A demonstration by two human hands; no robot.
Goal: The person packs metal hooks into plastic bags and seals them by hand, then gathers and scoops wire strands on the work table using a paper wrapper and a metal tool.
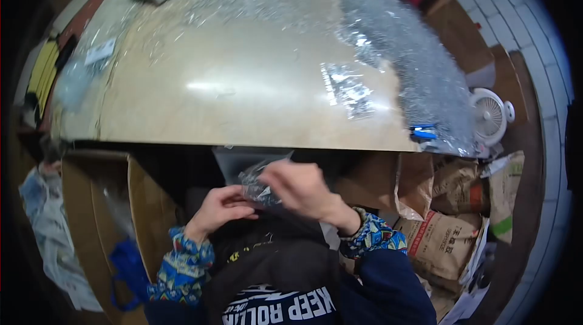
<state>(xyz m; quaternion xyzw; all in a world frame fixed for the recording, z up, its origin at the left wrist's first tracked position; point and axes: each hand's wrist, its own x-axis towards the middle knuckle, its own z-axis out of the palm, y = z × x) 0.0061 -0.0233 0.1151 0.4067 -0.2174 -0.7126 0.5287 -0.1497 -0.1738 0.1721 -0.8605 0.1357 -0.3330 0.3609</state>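
Note:
Just below the table's front edge, a small clear plastic bag (pixel 258 184) with dark, shiny contents is between my hands. My left hand (pixel 223 208) pinches the bag's left side between thumb and fingers. Over its right side is my right hand (pixel 300 188), blurred, with its fingers curled together at the bag; what they hold is hidden. A translucent sheet or bag (pixel 234 162) shows behind them, above my lap. On the table (pixel 231 94), a clear packet of small silvery pieces (pixel 349 91) lies right of the middle.
Many silvery pieces (pixel 419 64) cover the table's right side. A blue-handled tool (pixel 423 132) lies at its front right edge, near a white fan (pixel 489 116). Cardboard boxes (pixel 97 203) stand at the left, paper sacks (pixel 443 243) at the right.

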